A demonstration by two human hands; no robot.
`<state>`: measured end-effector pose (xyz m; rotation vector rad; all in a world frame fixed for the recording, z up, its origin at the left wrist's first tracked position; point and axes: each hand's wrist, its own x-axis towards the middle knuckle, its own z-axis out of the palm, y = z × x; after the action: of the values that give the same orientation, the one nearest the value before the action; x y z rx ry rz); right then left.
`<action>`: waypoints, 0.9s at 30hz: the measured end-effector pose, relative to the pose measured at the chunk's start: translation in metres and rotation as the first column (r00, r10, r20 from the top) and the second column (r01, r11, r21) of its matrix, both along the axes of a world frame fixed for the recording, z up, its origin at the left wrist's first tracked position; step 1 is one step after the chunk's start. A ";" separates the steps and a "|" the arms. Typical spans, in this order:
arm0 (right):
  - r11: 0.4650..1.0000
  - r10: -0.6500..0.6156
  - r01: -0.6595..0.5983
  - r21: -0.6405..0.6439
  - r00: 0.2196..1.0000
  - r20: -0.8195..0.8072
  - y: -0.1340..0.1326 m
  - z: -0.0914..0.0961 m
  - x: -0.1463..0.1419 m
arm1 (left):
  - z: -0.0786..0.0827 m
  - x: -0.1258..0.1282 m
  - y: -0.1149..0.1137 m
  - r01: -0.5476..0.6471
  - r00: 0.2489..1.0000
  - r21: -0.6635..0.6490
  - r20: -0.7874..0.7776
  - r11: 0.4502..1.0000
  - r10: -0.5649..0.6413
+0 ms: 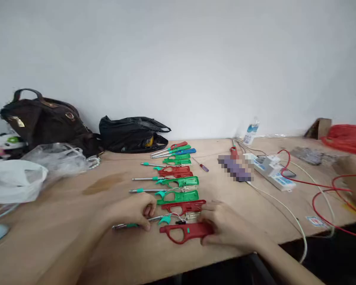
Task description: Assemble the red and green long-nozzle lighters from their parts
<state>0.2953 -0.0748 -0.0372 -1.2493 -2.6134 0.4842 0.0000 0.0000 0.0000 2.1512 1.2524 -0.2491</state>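
We take the clock from the right hand, twelve o'clock facing the wall. Our right hand (218, 222) comes in from four o'clock, palm down, fingers over the far edge and thumb at the near edge, grasping a red lighter handle shell (192, 230) whose finger loop points to nine. Our left hand (144, 213), at nine with its forearm slanting from eight, is curled, thumb and fingers on either side of a silver lighter tube (120, 227); we cannot tell whether it grips. The bench's (115, 263) near edge passes close by at six. Handle shells crowd ten to eleven, a screwdriver (204, 168) lying beyond them near twelve. Bare wood gives us room at one and three, as far as a white cable (287, 215).
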 end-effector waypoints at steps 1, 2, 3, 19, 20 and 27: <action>1.000 0.007 -0.007 0.003 1.000 0.001 -0.001 0.000 -0.001 | 0.000 -0.001 0.000 0.002 1.000 0.001 0.001 1.000 -0.002; 1.000 0.013 -0.013 0.005 1.000 0.001 -0.001 0.000 -0.002 | -0.001 -0.001 0.000 0.004 1.000 0.003 0.002 1.000 -0.004; 1.000 0.018 -0.019 0.007 1.000 0.002 -0.001 0.001 -0.002 | -0.001 -0.002 0.000 0.006 1.000 0.004 0.004 1.000 -0.006; 0.998 -0.061 0.061 -0.008 0.965 -0.255 0.001 -0.007 -0.003 | -0.005 -0.003 0.001 0.013 1.000 0.006 0.001 1.000 -0.013; 0.997 -0.077 0.077 -0.013 0.957 -0.281 0.002 -0.008 -0.002 | -0.005 -0.003 0.001 0.014 1.000 0.011 0.000 1.000 -0.014; 0.990 -0.111 0.136 0.035 0.910 -0.398 0.005 -0.008 0.018 | -0.006 -0.003 0.001 0.027 1.000 0.011 0.008 1.000 -0.027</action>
<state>0.3128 -0.0700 -0.0457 -1.1482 -2.1810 0.5615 -0.0031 0.0012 -0.0056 2.1774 1.2231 -0.2450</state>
